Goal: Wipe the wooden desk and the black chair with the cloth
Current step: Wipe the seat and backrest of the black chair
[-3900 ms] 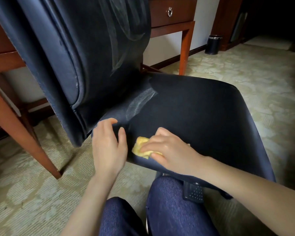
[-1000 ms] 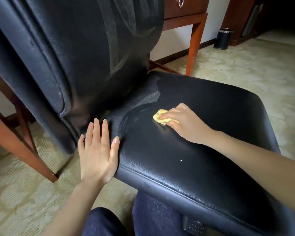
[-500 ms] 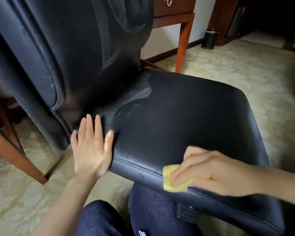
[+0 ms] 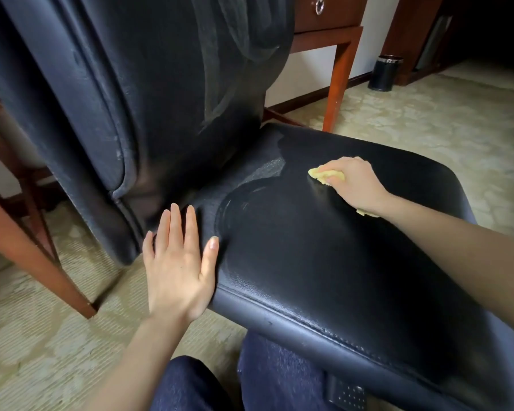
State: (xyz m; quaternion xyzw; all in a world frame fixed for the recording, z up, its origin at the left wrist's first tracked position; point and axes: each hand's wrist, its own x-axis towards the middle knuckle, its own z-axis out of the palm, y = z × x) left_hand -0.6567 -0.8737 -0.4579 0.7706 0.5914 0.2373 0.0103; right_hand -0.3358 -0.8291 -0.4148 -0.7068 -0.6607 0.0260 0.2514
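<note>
Nearest: knees in dark blue denim (image 4: 279, 378), tucked under the front lip of the black padded leather chair (image 4: 324, 277). Left hand (image 4: 180, 262) lies flat on the seat's near-left corner, fingers straight, bracing and gripping nothing. Further in, approx mid-seat, the right hand (image 4: 353, 182) has its fingers curled over the small crumpled yellow cloth (image 4: 321, 175) and presses it onto the leather; a scrap of cloth pokes out by the wrist. Hands are well apart.

Left of the cloth, near the seat/back crease, sits a dull hazy patch (image 4: 267, 173) w/ curved arcs. Similar streaks run up the tall chair back (image 4: 161, 84) (damp smear or dust, can't tell).

Beyond: red-brown wooden desk (image 4: 337, 69) w/ a ring-pull drawer, top out of view. A black cylindrical bin (image 4: 385, 73) stands on patterned beige carpet (image 4: 428, 129).

Risks, prob.:
- The bunched cloth covers little per pass, so the hazy patch and crease may get skipped.
- A trailing scrap could drag grime back over done areas.
- A hard push w/o the left-hand brace might shift the chair.
- Desk top can't be checked from here.
</note>
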